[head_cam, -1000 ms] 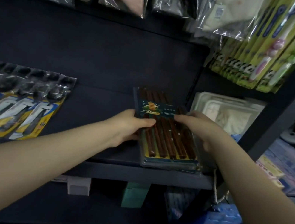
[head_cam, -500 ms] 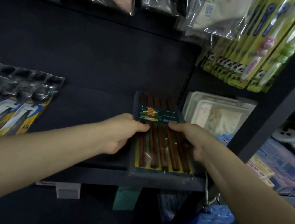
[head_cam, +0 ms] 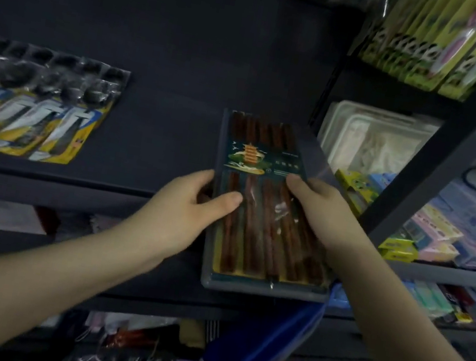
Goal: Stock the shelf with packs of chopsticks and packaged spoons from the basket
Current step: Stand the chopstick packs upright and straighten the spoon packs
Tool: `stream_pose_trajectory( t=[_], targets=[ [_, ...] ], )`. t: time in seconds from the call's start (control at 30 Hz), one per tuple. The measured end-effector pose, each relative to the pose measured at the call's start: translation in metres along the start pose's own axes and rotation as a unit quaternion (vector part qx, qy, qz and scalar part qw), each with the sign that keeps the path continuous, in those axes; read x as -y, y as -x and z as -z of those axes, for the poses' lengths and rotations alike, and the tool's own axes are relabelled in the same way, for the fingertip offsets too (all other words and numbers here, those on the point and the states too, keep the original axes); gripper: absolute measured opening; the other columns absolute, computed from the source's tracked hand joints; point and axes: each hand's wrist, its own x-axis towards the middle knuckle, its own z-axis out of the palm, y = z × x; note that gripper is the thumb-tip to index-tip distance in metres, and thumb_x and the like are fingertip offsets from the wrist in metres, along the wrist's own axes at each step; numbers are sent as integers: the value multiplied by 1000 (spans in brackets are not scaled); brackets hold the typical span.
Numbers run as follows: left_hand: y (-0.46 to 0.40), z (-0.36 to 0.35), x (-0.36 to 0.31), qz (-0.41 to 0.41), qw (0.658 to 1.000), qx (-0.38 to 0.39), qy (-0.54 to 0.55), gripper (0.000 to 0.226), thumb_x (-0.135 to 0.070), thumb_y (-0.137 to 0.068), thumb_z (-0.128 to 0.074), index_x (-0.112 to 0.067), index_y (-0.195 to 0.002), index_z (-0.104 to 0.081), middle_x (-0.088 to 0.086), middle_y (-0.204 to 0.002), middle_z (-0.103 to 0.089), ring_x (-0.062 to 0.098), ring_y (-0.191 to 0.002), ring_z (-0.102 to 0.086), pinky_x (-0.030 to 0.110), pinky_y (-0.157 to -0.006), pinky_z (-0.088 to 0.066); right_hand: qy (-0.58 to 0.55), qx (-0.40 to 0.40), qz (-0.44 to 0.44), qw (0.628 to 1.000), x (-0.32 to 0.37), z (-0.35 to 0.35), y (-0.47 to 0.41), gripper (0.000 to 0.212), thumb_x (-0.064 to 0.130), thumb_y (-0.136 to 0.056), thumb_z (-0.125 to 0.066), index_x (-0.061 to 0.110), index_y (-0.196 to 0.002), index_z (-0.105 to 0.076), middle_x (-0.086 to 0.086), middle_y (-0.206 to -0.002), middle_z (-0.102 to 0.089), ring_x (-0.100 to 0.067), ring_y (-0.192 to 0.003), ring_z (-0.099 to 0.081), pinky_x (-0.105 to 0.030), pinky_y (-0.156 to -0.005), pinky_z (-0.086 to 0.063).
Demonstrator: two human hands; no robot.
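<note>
Both hands hold a pack of chopsticks (head_cam: 259,216) at the front edge of a dark shelf (head_cam: 157,140), its near end overhanging that edge. The left hand (head_cam: 179,214) grips the pack's left side, thumb curled over the clear cover; the right hand (head_cam: 317,210) clasps the right side, fingers bent across the top. Packaged spoons (head_cam: 33,109) lie in a row towards the shelf's left end, well apart from the chopsticks. A blue basket (head_cam: 262,340) shows below the shelf's front edge
</note>
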Motion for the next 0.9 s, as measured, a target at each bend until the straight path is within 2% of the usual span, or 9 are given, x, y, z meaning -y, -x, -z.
stream_pose_trajectory(
  t=[0.1,0.17,0.27,0.4,0.5,0.6,0.67,0.8,0.9],
  targets=[
    [32,-5,8,11,1000,-4,24,45,-41,-77,-58,-40,-121,-51,-27,-114,-61,-9,-105,-55,13,-91,-43,-70,8,22,997,-8,-12,27,27,43,-91,-51,28,-111,-61,3,-111,-67,-19,-104,-63,-40,-97,-48],
    [39,-2,12,52,996,-7,75,43,-36,-79,-60,-48,-118,-48,-35,-105,-61,-12,-102,-55,16,-92,-42,-148,-6,18,989,-10,-17,43,6,32,-92,-55,32,-93,-60,8,-93,-69,-11,-85,-66,-29,-78,-56],
    [37,8,9,94,986,12,140,35,-22,-82,-61,-39,-112,-57,-19,-99,-69,-2,-89,-65,23,-80,-51,-228,-28,-5,973,-6,-20,61,8,26,-88,-61,24,-95,-65,5,-82,-72,-8,-64,-69,-20,-53,-56],
    [44,15,5,143,969,57,192,33,-17,-82,-61,-27,-113,-59,2,-105,-71,12,-89,-69,25,-67,-58,-245,-33,-19,969,-1,-17,72,11,25,-85,-65,22,-94,-71,7,-70,-75,-7,-59,-70,-18,-50,-55],
    [51,23,4,173,954,85,228,37,-14,-78,-64,-12,-115,-59,7,-105,-70,15,-85,-69,24,-60,-57,-286,20,-48,957,3,-20,81,27,25,-84,-66,17,-110,-68,-4,-86,-77,-18,-71,-72,-27,-57,-57],
    [51,31,-2,127,964,96,214,29,-8,-78,-62,-9,-107,-63,2,-90,-72,8,-69,-69,17,-53,-53,-294,-4,-19,956,9,-20,88,54,25,-80,-70,26,-129,-47,-7,-92,-73,-22,-75,-71,-37,-66,-59],
    [42,38,-10,57,979,87,176,41,-8,-72,-67,-13,-113,-60,-3,-90,-72,6,-76,-69,17,-59,-53,-307,-33,29,951,20,-17,87,66,21,-80,-70,31,-136,-36,-4,-94,-69,-19,-76,-69,-38,-71,-58],
    [11,53,-33,-116,991,30,52,74,-9,-64,-76,-27,-128,-43,-13,-110,-61,-7,-97,-61,13,-79,-49,-294,-20,145,945,52,-7,61,52,20,-77,-70,16,-126,-51,2,-100,-70,-15,-90,-68,-39,-83,-54],
    [-16,64,-47,-186,982,20,-23,83,-10,-71,-75,-32,-136,-28,-14,-124,-51,-9,-105,-54,11,-89,-43,-297,-9,199,934,76,2,40,75,39,-52,-85,21,-117,-52,4,-108,-70,-15,-104,-65,-34,-96,-51]
  ],
)
